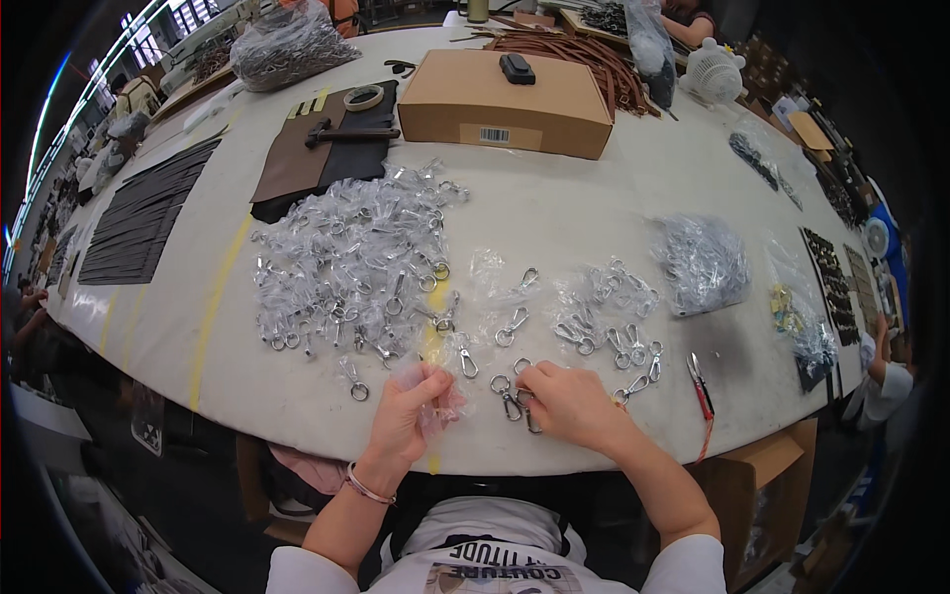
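Note:
My left hand (411,404) pinches a small clear plastic bag (443,408) near the table's front edge. To its right, my right hand (568,400) has its fingers closed on a silver snap hook (522,367), partly hidden under the fingers. Beside those fingers lie other loose snap hooks (509,401). A single snap hook (467,358) rests just beyond the left hand, and another with a ring (356,381) lies to its left. Behind the left hand spreads a large heap of bagged snap hooks (346,257).
Red-handled snips (701,386) lie at right, near a bulging clear bag (701,262). More hooks (628,346) lie between. At the back stand a cardboard box (505,104), a hammer (351,134) and a tape roll (363,97). Black strips (148,213) cover the left side.

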`<action>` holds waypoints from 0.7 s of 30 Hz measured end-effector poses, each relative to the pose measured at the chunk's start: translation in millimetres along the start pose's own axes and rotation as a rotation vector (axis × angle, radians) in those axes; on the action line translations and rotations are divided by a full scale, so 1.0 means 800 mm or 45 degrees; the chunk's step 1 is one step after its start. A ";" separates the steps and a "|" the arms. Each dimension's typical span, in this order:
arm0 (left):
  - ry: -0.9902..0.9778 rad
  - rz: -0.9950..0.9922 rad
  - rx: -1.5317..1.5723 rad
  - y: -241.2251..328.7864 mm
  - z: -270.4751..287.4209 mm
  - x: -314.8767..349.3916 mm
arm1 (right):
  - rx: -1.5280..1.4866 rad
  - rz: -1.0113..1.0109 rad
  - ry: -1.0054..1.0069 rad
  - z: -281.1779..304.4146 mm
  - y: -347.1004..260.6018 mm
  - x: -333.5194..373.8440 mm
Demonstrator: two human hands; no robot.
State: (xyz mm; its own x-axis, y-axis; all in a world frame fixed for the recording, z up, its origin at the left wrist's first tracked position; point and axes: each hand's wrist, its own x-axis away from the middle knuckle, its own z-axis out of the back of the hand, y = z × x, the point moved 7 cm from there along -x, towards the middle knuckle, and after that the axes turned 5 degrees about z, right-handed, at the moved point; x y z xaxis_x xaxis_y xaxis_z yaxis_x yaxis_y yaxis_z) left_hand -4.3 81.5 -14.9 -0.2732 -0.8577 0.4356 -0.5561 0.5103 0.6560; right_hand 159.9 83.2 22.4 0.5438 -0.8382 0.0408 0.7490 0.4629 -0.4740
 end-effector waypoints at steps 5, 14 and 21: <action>0.079 0.015 0.097 -0.009 0.002 -0.001 | -0.074 0.004 0.177 0.002 0.000 0.004; 0.080 0.024 0.173 -0.015 0.000 -0.003 | -0.028 0.038 0.170 0.010 -0.012 0.001; 0.138 -0.048 0.201 -0.018 0.001 -0.005 | -0.923 0.179 0.517 0.044 -0.039 0.038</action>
State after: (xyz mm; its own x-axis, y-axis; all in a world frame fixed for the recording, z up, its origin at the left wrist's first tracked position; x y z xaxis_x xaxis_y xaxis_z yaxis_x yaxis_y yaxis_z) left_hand 4.0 77.1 -26.8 -0.1687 -0.8599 0.4818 -0.6826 0.4545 0.5722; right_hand 166.5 53.9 69.6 0.3317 -0.8894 -0.3146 0.1804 0.3871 -0.9042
